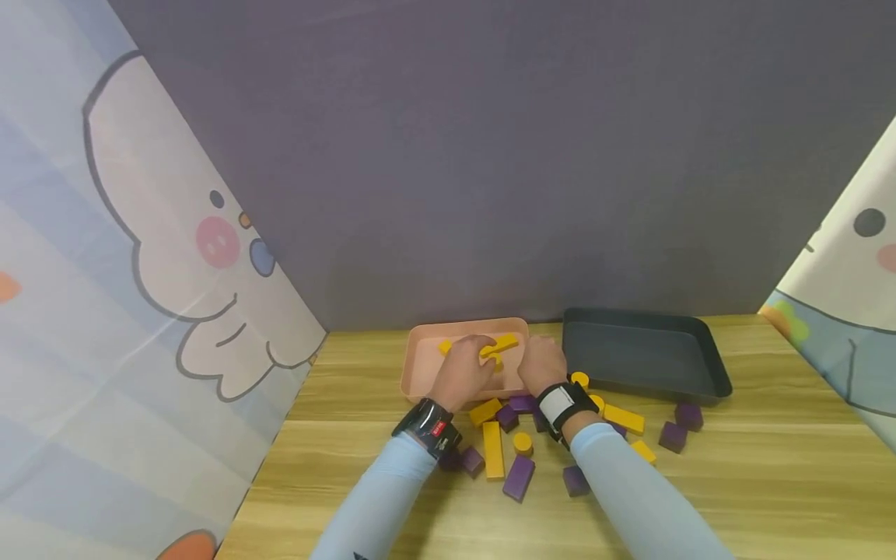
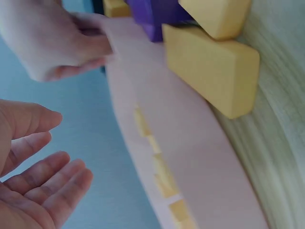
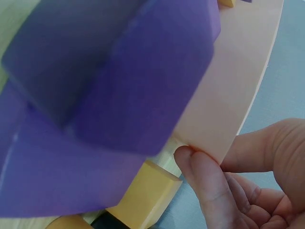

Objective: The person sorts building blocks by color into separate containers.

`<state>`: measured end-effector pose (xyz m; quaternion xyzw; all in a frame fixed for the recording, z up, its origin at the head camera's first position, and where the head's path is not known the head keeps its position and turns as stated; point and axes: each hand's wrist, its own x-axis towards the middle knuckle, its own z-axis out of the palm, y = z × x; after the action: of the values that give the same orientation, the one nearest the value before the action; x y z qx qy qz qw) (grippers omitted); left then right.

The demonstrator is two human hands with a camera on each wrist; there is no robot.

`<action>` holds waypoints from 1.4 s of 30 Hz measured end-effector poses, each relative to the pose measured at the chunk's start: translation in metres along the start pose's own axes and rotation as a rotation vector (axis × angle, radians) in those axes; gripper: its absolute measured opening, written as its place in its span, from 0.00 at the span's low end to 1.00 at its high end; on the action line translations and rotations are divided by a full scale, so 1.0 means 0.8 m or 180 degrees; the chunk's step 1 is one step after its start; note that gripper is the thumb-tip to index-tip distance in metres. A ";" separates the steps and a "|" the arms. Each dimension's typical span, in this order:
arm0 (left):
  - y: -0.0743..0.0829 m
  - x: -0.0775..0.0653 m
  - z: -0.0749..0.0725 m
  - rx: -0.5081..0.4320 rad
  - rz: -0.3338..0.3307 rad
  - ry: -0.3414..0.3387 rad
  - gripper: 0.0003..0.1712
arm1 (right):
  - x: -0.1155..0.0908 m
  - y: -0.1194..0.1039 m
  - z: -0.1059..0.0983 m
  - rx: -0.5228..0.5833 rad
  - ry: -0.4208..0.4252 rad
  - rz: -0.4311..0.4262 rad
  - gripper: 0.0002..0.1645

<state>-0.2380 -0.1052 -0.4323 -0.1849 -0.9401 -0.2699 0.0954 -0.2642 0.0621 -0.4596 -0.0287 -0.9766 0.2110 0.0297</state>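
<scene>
A pink tray [image 1: 418, 373] stands at the back of the table with several yellow blocks [image 1: 505, 341] in it. Over the tray is my left hand [image 1: 460, 372], its thumb and fingers spread apart. The left wrist view shows that left hand [image 2: 43, 181] with nothing between its fingers, beside the tray wall [image 2: 190, 124]. My right hand [image 1: 542, 364] is at the tray's right end. In the right wrist view, thumb and fingers of the right hand [image 3: 257, 176] pinch the tray's corner wall [image 3: 228, 90].
A dark grey tray [image 1: 633, 350] with a bare floor stands right of the pink one. Purple blocks [image 1: 519, 477] and yellow blocks [image 1: 493, 451] lie scattered in front of both trays. Behind rises a grey partition [image 1: 490, 171]; printed cloth [image 1: 175, 311] hangs at the left.
</scene>
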 end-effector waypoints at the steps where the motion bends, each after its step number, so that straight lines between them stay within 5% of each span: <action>1: 0.002 -0.004 -0.003 -0.0002 0.0032 0.0031 0.19 | 0.000 0.000 0.001 -0.0001 0.0021 -0.0013 0.21; 7: 0.015 -0.032 -0.015 0.0000 0.0280 0.0081 0.18 | 0.002 0.003 0.002 -0.0058 0.0043 -0.0065 0.20; 12: 0.025 -0.060 -0.020 -0.0013 0.0339 -0.0106 0.24 | 0.004 0.006 0.003 -0.0091 0.0089 -0.0108 0.17; 23: 0.041 -0.113 0.011 0.0431 0.0814 -0.0579 0.31 | 0.005 0.008 0.003 -0.0043 0.0076 -0.0091 0.19; 33: 0.053 -0.126 0.035 0.0720 0.1126 -0.0886 0.29 | 0.001 0.004 0.000 -0.0005 0.0063 -0.0033 0.21; 42: 0.057 -0.128 0.045 0.0943 0.1321 -0.0925 0.24 | 0.000 0.001 -0.001 -0.0028 0.0037 0.0043 0.21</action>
<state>-0.1293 -0.0801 -0.4698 -0.3940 -0.9152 -0.0750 0.0388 -0.2643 0.0632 -0.4593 -0.0367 -0.9771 0.2068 0.0337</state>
